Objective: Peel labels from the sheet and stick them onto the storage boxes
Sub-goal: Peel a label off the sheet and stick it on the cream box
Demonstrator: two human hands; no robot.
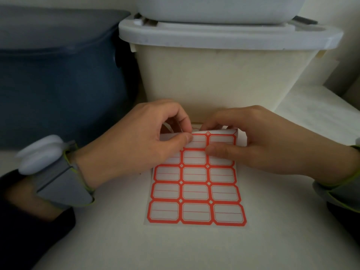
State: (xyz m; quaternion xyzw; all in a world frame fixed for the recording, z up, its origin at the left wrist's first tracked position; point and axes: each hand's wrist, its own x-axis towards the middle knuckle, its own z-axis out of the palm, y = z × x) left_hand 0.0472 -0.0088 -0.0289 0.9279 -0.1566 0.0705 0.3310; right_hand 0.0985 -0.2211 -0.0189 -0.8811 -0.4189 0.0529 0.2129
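Note:
A sheet of white labels with red borders [194, 191] lies flat on the white surface in front of me, three labels wide. My left hand [140, 141] pinches the sheet's top left part between thumb and fingers. My right hand [259, 141] holds the top right edge, which is curled up and back, with the thumb pressing on the second row. Directly behind the sheet stands a cream storage box [224, 75] with a pale grey lid [224, 36]. A dark blue storage box [58, 78] stands to its left. Whether a label is lifted under my left fingers is hidden.
Another pale grey container [220, 8] is stacked on the cream box's lid. A white ledge or lid [315, 106] lies at the right behind my right hand. Both wrists wear grey bands; the left one carries a white device [39, 152].

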